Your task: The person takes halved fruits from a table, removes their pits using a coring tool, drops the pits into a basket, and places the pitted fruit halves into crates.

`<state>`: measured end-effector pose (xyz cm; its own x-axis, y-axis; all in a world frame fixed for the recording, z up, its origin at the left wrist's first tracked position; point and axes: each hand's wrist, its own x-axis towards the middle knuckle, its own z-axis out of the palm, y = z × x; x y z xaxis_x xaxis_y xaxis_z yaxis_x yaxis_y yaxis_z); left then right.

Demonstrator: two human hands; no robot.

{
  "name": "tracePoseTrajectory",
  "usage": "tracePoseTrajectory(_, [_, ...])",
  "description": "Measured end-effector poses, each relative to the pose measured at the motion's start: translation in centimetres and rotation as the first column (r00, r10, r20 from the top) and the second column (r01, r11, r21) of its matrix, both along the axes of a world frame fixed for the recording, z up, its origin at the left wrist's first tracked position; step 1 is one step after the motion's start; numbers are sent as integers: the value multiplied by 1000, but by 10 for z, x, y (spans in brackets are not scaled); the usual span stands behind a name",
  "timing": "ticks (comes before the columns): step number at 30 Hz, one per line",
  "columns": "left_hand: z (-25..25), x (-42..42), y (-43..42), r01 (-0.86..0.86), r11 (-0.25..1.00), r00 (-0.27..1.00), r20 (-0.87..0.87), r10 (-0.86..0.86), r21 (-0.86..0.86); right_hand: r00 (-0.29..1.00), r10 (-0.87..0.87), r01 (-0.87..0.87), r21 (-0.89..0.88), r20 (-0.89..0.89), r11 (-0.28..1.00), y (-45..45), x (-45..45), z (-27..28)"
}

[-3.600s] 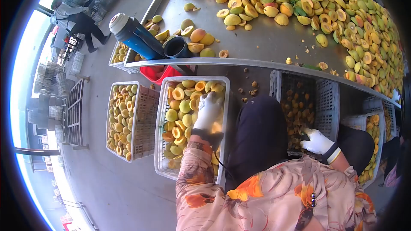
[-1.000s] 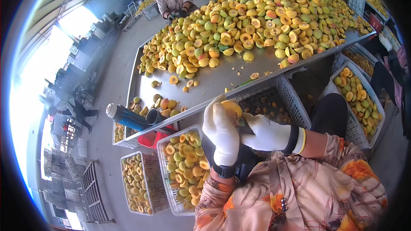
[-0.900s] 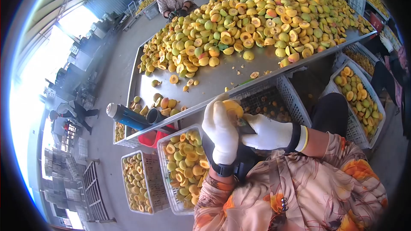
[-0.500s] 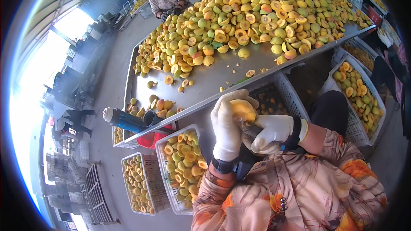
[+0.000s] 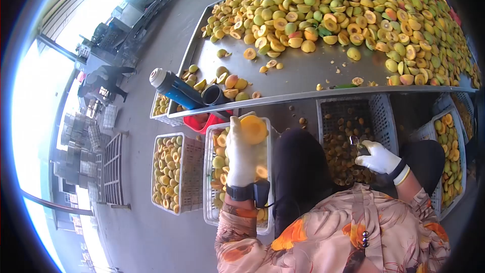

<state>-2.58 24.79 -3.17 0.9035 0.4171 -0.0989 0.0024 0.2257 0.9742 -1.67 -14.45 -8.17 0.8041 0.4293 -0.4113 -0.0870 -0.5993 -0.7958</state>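
My left hand [image 5: 240, 156], in a white glove, holds a yellow peach half [image 5: 253, 130], its cut side showing, above a white crate [image 5: 208, 205] of peach halves. My right hand [image 5: 380, 157], also gloved, is closed on a small metal-tipped tool [image 5: 355, 142]; its handle is mostly hidden in the fingers. That hand is over a grey crate [image 5: 385, 121] with brown peach pits [image 5: 341, 154] in the bottom. My two hands are far apart, one on each side of my knee.
A metal table [image 5: 298, 73] bears a large heap of peach halves [image 5: 323, 10]. At its left corner are a blue thermos [image 5: 177, 89], a dark cup [image 5: 214, 95] and a red container [image 5: 202, 121] below. More fruit crates [image 5: 191, 172] stand left and right [image 5: 444, 156]. People work farther back.
My hands were together around the peach with the tool against it. Now they have parted: the left carries a half left over the crate, the right moved right over the pits. The view turned left.
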Motion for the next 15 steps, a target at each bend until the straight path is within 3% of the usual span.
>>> tracePoseTrajectory(1, [7, -12, 23, -112, 993, 993, -53, 110, -40, 994, 23, -14, -83, 108, 996, 0, -2, -16])
tracePoseTrajectory(2, [-10, -22, 57, -219, 976, 973, -75, 219, 7, 999, 28, -21, -168, 37, 986, 3, -1, -16])
tracePoseTrajectory(3, [-27, -26, 93, -256, 965, 967, -35, 254, -50, 998, 43, -30, -208, 55, 978, 4, -3, -25])
tracePoseTrajectory(5, [-50, -47, 151, -412, 899, 894, -128, 430, 146, 997, 60, -45, -273, 44, 961, 12, -3, -31])
tracePoseTrajectory(7, [-71, -58, 193, -456, 861, 856, -153, 493, 224, 996, 70, -51, -280, 59, 959, 18, -2, -42])
tracePoseTrajectory(9, [-133, -53, 249, -490, 784, 836, -50, 546, 381, 991, 108, -81, -283, 80, 956, 30, 3, -55])
tracePoseTrajectory(12, [-170, -28, 280, -275, 533, 848, -59, 526, 800, 989, 132, -111, -265, 61, 958, 43, 8, -56])
tracePoseTrajectory(13, [-167, -12, 275, -206, 399, 850, -39, 526, 893, 986, 148, -123, -252, 82, 960, 41, 10, -64])
tracePoseTrajectory(15, [-168, 14, 276, 57, 208, 833, -161, 530, 976, 988, 147, -134, -203, 52, 970, 37, 13, -76])
